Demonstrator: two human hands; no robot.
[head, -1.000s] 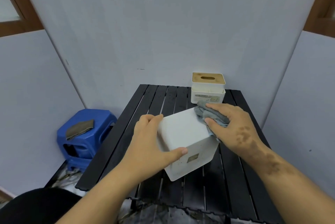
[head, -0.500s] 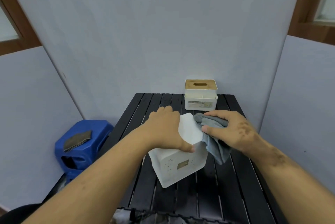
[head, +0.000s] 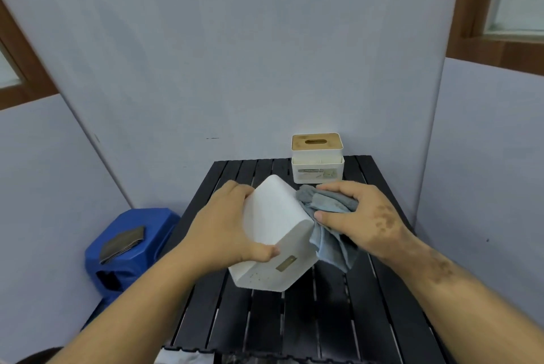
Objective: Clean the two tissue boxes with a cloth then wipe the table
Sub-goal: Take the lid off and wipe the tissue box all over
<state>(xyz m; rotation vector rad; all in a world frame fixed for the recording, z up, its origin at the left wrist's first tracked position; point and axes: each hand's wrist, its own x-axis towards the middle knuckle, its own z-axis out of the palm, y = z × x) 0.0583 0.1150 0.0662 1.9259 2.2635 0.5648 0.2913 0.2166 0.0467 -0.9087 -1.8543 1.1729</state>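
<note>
Fingers of both hands grip: one tissue box, one cloth.
The left hand (head: 226, 234) clasps the tilted white tissue box (head: 276, 234) over the black slatted table (head: 323, 319); the right hand (head: 362, 216) bunches the grey cloth (head: 323, 210) against its side. The second tissue box (head: 318, 162) stands at the table's far edge.

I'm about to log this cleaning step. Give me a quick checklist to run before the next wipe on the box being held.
1. Left hand grips the white tissue box: ok.
2. Right hand holds the grey cloth: ok.
3. Cloth touches the box's right side: ok.
4. Box tilted, lower edge on the black table: ok.
5. Specks near the box's label wiped away: not ok.
6. Second tissue box cleaned: cannot tell.
</note>
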